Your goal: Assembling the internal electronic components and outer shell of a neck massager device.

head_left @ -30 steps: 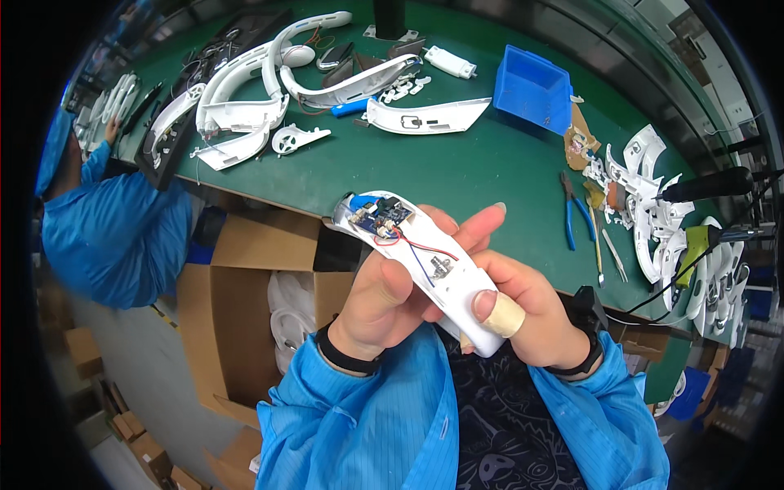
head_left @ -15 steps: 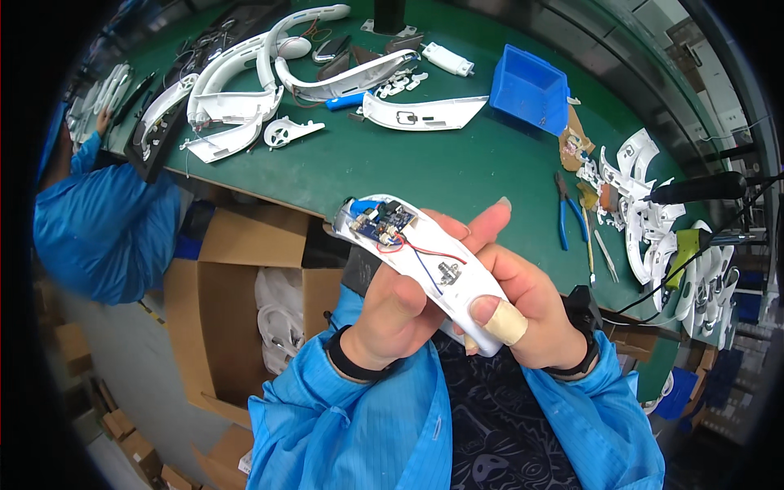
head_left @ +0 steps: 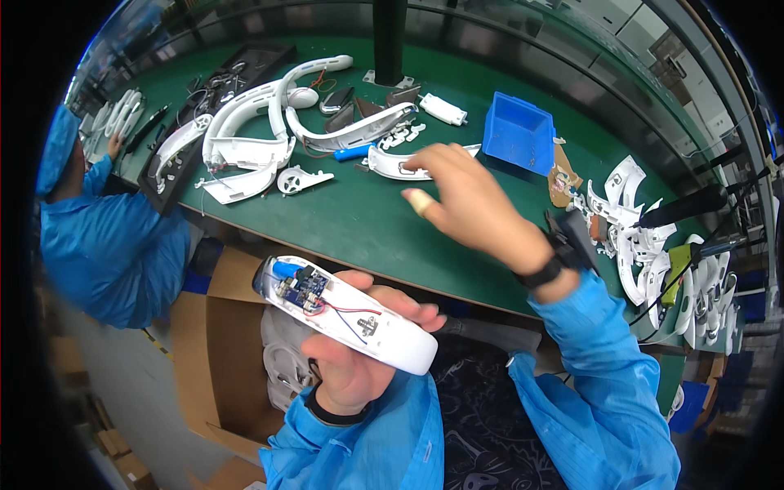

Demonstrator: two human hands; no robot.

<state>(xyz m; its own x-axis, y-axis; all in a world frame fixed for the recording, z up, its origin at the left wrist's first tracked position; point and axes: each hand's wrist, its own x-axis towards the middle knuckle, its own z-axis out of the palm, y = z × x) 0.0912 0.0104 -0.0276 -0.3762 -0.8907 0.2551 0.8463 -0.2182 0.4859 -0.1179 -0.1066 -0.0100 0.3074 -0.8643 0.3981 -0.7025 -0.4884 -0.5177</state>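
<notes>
My left hand (head_left: pixel 355 371) is wrapped round a curved white plastic housing (head_left: pixel 404 347), held tilted in front of the bench edge with its inside facing up. In the housing sit a circuit board (head_left: pixel 304 290), a blue cylindrical cell and a small metal part, with thin red and blue wires running between. My right hand (head_left: pixel 482 208) is stretched out above the bench, thumb and fingers apart, a pale bandage on the thumb. Its fingertips overlap a curved white shell (head_left: pixel 384 165) on the green bench; whether they touch it I cannot tell.
On the bench (head_left: pixel 367 237) lie white neck-shaped frames (head_left: pixel 245 122), a round-ended white piece (head_left: pixel 302 180), a blue cylinder (head_left: pixel 355 153) and a blue bin (head_left: pixel 518 135). White shells (head_left: pixel 637 237) pile up at right. An open cardboard box (head_left: pixel 233 359) stands below; a blue-clad co-worker (head_left: pixel 114 245) sits at left.
My right hand has let go of the housing and moved up and forward over the bench. My left hand has shifted left and down, still holding the housing.
</notes>
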